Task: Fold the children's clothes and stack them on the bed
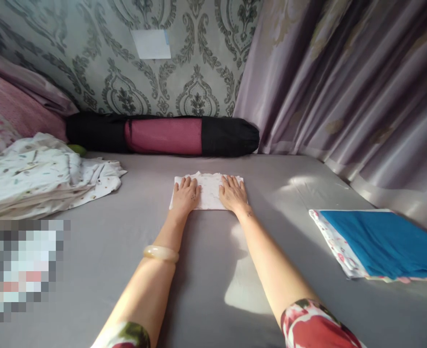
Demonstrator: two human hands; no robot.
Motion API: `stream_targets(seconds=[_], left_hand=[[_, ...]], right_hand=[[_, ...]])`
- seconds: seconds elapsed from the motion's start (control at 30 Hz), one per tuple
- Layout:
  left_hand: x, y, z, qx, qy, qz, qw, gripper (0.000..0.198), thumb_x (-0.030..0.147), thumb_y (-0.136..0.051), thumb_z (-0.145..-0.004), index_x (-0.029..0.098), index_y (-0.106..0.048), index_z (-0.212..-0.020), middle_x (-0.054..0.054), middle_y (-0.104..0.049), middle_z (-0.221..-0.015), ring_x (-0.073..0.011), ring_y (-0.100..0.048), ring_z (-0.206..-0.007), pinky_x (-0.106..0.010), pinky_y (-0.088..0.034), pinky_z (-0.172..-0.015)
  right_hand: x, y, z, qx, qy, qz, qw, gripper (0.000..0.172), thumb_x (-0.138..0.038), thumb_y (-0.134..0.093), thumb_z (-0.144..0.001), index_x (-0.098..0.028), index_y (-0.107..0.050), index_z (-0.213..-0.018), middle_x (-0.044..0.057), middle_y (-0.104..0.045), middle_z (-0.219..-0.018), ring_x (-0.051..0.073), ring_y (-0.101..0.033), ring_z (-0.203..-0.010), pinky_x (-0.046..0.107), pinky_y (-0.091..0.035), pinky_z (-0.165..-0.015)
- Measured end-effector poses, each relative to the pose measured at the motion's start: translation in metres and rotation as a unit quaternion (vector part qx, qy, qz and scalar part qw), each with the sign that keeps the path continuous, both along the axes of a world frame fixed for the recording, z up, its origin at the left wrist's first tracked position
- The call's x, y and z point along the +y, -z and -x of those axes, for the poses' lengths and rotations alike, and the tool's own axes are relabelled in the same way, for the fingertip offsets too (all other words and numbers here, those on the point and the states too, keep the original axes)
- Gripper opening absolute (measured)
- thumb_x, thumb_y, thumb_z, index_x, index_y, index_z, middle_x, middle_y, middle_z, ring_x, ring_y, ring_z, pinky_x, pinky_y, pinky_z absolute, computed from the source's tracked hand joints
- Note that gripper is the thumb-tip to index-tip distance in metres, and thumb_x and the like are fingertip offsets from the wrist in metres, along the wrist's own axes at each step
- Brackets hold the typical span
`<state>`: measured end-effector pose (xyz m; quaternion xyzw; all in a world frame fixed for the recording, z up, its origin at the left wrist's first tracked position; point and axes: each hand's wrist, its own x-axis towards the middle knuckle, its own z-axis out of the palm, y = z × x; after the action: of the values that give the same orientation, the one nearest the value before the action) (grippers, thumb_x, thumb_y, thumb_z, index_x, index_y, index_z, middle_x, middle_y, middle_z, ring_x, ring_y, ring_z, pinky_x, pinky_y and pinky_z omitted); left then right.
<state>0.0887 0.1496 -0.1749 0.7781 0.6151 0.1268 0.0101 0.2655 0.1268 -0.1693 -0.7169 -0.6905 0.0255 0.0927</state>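
Note:
A folded white cloth point(209, 192) with a faint pattern lies flat on the grey bed sheet point(126, 270), straight ahead of me. On its left part my left hand point(186, 195) rests palm down, fingers stretched forward. My right hand point(232, 193) lies the same way on the right part, its fingers slightly spread. Both hands press on the cloth without gripping it. The cloth's middle shows between them, and its far edge looks a little uneven. A pale bangle point(161, 253) circles my left forearm.
A long black and maroon bag point(164, 135) lies along the patterned wall. Crumpled printed fabric point(42, 169) is heaped at the left. At the right, folded blue cloth point(383, 241) lies on printed cloths. Purple curtains point(307, 87) hang behind it. A blurred-out patch covers the lower left.

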Motion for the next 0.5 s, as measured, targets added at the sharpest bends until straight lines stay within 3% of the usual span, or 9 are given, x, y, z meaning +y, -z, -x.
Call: stream_targets(seconds=[0.13,0.37,0.5], left_hand=[[0.0013,-0.0035,0.0039,-0.014,-0.035,-0.034,0.999,0.053,0.038,-0.024,-0.099,0.015,-0.044,-0.142,-0.013,-0.04,-0.152,-0.0281,-0.029,-0.144,-0.049,-0.02,-0.117],[0.0046,0.0016,0.0074,0.005,-0.037,0.052,0.998,0.058,0.043,-0.02,-0.099,0.016,-0.039,-0.147,-0.012,-0.034,-0.156,-0.0308,-0.023,-0.146,-0.051,-0.025,-0.115],[0.0036,-0.0047,0.007,0.022,-0.028,0.015,0.999,0.054,0.04,-0.023,-0.098,0.016,-0.047,-0.14,-0.015,-0.044,-0.149,-0.0312,-0.034,-0.14,-0.054,-0.029,-0.111]], right_hand=[[0.0015,0.0001,-0.0051,0.003,0.037,-0.023,0.999,0.054,-0.033,-0.024,-0.101,-0.012,-0.034,-0.15,0.012,-0.028,-0.157,0.026,-0.019,-0.146,0.049,-0.011,-0.118],[0.0028,0.0053,-0.0066,0.01,0.062,-0.01,0.998,0.058,-0.035,-0.024,-0.101,-0.004,-0.035,-0.148,0.015,-0.029,-0.156,0.028,-0.019,-0.146,0.045,-0.014,-0.117],[0.0059,-0.0021,-0.0105,0.007,0.056,0.01,0.998,0.057,-0.036,-0.028,-0.101,-0.004,-0.036,-0.147,0.016,-0.031,-0.155,0.029,-0.022,-0.145,0.044,-0.018,-0.116]])
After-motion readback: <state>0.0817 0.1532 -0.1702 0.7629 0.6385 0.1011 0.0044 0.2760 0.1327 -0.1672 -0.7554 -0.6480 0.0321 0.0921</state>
